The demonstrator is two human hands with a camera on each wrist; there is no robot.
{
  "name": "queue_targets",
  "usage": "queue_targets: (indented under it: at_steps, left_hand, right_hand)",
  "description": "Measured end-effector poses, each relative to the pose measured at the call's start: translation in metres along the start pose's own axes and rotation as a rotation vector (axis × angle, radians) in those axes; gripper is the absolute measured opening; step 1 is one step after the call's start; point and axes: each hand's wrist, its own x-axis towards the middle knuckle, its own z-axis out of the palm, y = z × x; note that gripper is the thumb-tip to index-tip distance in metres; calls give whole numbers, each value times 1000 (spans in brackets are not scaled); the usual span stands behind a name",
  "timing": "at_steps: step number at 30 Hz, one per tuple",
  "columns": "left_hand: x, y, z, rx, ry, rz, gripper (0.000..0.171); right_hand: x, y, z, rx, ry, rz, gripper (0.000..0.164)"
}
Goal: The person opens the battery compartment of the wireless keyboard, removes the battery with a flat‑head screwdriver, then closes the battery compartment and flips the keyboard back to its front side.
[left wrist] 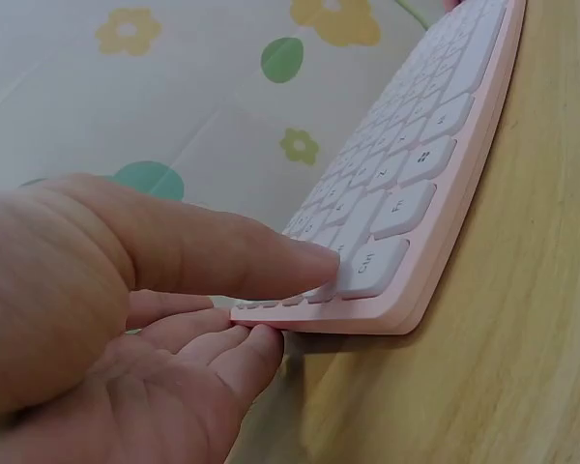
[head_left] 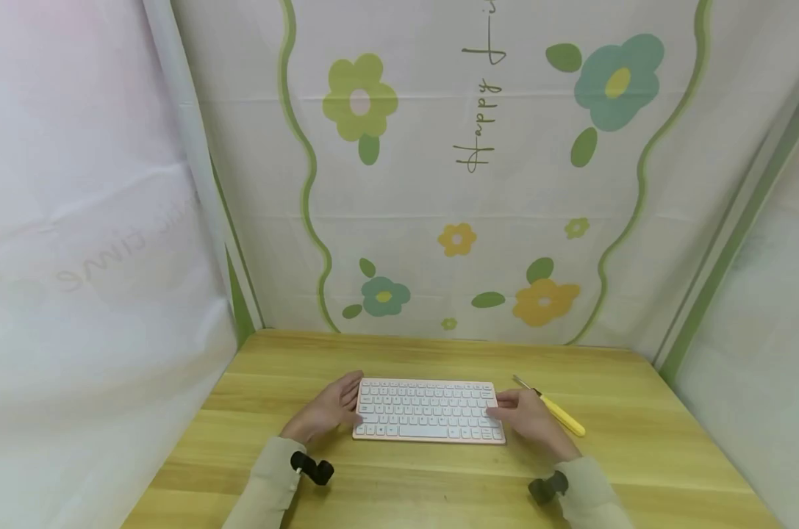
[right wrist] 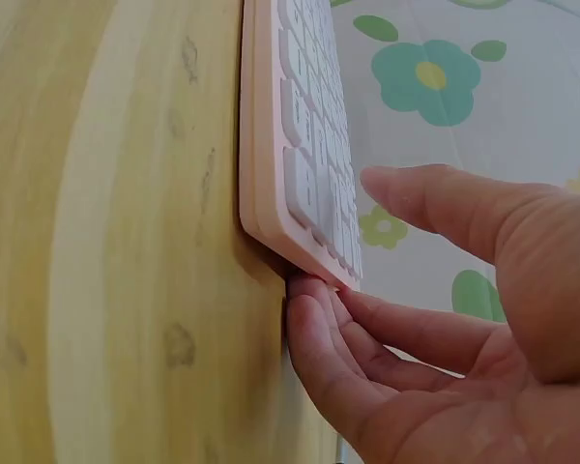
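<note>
Pinching the left end of the keyboard [head_left: 431, 411] on the tabletop [head_left: 425, 485], the left grip [head_left: 326, 408] has its thumb on top; the right grip [head_left: 531, 417] is fairly wide, fingertips at the edge, thumb raised. Uneven support could let the right end slip.

To the right of my right fingers [head_left: 510, 395], a yellow-handled screwdriver [head_left: 558, 414] lies on the wooden table [head_left: 406, 481], flowered cloth [head_left: 406, 176] hanging beyond them.
</note>
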Motion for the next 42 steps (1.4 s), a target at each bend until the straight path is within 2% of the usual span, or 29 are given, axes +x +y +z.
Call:
queue_targets:
  at_steps: [7,16,19,23,27,30,32,34,36,38,42]
  left_hand:
    - [-2,-4,-1,1,-1,-7,101]
    - [1,-2,-1,46,15,-12,102]
    - [-1,2,4,184,58,-28,102]
    - [-4,22,21,498,97,2,100]
    - [-4,55,52,709,46,117,99]
    - [0,73,82,786,-24,240,103]
    - [4,80,102,861,-49,333,107]
    - [9,81,119,951,-49,422,111]
    - [14,79,133,1050,-17,483,113]
    - [18,75,143,1134,26,520,115]
    - [21,63,153,1207,79,557,117]
  right_hand:
    - [4,9,4,51,10,45,47]
    - [6,6,-1,331,-1,133,58]
    - [4,1,1,478,-13,154,59]
    - [0,-9,1,640,-53,157,60]
    - [-6,-22,-2,701,-70,135,63]
    - [-12,-32,-7,726,-61,132,64]
    - [-16,-39,-9,748,-47,136,64]
    - [-19,-46,-10,765,-34,138,64]
    - [-23,-52,-11,775,-24,134,63]
    - [-26,-56,-12,779,-14,125,61]
    - [-33,-62,-11,767,-13,108,56]
